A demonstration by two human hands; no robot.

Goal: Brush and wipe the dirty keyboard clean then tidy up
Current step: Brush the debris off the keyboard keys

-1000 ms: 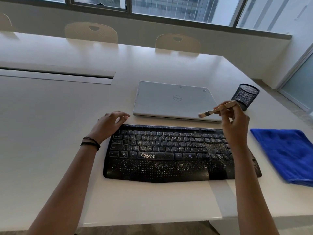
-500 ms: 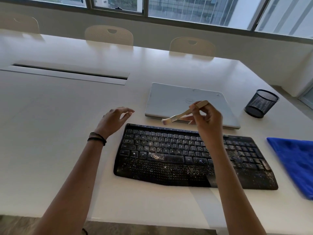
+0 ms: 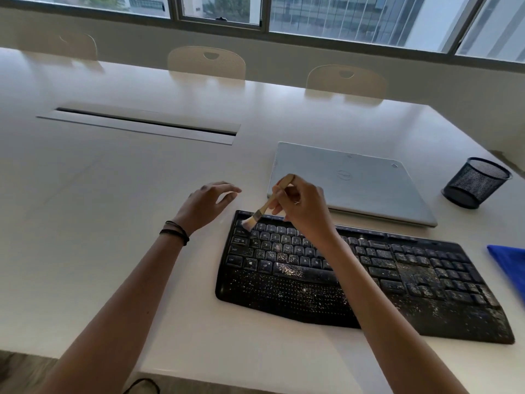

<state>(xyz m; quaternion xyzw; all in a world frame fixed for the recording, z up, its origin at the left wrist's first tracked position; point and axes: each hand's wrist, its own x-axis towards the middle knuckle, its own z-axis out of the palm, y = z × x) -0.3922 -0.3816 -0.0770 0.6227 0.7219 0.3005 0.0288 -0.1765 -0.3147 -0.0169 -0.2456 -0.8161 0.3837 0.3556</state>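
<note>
1. Wide black plastic keyboard (image 3: 426, 280) with a curved wrist rest. It lies flat on the white bench (image 3: 113, 223) in front of you, with pale crumbs across the keys and rest. It is probably light and rigid and likely to slide, so steady it by its left end or wrist rest, never by the keys.
2. Small flat brush (image 3: 268, 201) with a pale wooden handle and light bristles. Your right hand (image 3: 304, 206) pinches the handle above its middle, and the bristles touch the keyboard's far-left keys. The handle looks stiff and the bristles soft, so a fingertip hold should do.
3. Left hand (image 3: 207, 203): open, fingers loosely curved, holding nothing, just left of the keyboard's far corner.
4. Soft blue cloth (image 3: 508, 263), right of the keyboard and partly out of view.
5. Closed silver laptop (image 3: 355, 183), behind the keyboard.
6. Black mesh cup (image 3: 474, 183), behind the keyboard's right end.
</note>
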